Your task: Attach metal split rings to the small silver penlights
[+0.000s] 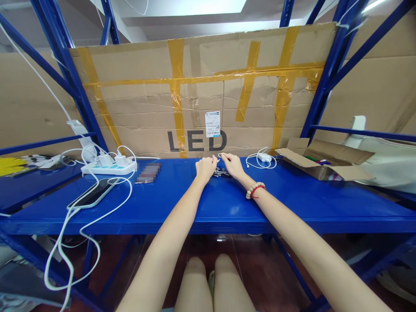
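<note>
My left hand (206, 168) is closed in a pinch over the far middle of the blue shelf, thumb and forefinger toward the right. Facing it, my right hand (233, 165) also pinches, with a beaded bracelet on its wrist. A thin pale loop (220, 154) shows at the right fingertips, too small to name. What the left fingertips hold is hidden. Between and just below the hands lies a small cluster of shiny metal pieces (221, 172), perhaps keys, partly covered by the hands.
On the left are a power strip (108, 168) with white cables, a phone (92, 193) and a blurred flat rectangle (148, 173). To the right lie a white charger (264, 157) with its cable and an open cardboard box (325, 161). A taped cardboard sheet (146, 108) stands behind.
</note>
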Demonstrator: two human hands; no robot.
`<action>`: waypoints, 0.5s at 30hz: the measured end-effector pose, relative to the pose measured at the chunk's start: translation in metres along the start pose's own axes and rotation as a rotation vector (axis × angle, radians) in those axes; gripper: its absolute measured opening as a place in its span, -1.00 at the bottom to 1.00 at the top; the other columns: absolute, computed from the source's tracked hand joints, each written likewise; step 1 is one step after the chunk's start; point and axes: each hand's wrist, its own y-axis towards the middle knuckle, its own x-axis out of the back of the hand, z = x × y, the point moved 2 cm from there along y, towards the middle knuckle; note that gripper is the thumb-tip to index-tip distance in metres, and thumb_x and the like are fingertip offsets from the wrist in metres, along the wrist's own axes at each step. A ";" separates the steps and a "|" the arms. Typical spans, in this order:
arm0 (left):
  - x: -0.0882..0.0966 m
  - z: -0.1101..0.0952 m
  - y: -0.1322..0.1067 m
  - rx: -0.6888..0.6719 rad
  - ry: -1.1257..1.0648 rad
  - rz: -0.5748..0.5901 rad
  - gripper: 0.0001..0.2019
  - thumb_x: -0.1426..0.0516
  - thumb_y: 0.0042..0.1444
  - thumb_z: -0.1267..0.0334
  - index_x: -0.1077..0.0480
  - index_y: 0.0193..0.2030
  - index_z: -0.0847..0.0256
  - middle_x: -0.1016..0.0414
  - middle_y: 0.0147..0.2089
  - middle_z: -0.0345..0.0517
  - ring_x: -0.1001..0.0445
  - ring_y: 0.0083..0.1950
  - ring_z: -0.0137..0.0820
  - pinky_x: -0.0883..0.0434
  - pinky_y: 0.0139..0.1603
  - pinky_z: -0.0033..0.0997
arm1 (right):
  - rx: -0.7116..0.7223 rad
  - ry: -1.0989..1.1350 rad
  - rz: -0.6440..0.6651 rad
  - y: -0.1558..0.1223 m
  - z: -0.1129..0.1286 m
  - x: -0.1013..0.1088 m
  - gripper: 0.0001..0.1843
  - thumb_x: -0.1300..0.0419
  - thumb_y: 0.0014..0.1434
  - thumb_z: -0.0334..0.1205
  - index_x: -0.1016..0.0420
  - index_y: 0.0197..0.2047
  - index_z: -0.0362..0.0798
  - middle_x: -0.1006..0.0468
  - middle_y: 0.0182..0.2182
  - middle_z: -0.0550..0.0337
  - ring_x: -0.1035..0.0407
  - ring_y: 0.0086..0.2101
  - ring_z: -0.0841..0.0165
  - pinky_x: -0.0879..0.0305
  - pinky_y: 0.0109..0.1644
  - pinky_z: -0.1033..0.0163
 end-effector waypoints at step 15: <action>-0.002 0.010 0.002 0.086 -0.040 0.013 -0.51 0.20 0.24 0.16 -0.54 -0.31 0.27 -0.54 -0.24 0.11 -0.49 -0.17 -0.21 -0.31 -0.18 -0.34 | -0.276 -0.268 0.162 -0.008 -0.001 0.007 -0.57 0.15 0.22 -0.30 -0.41 0.03 0.04 -0.48 -0.04 0.14 -0.33 -0.03 0.21 -0.19 -0.02 0.12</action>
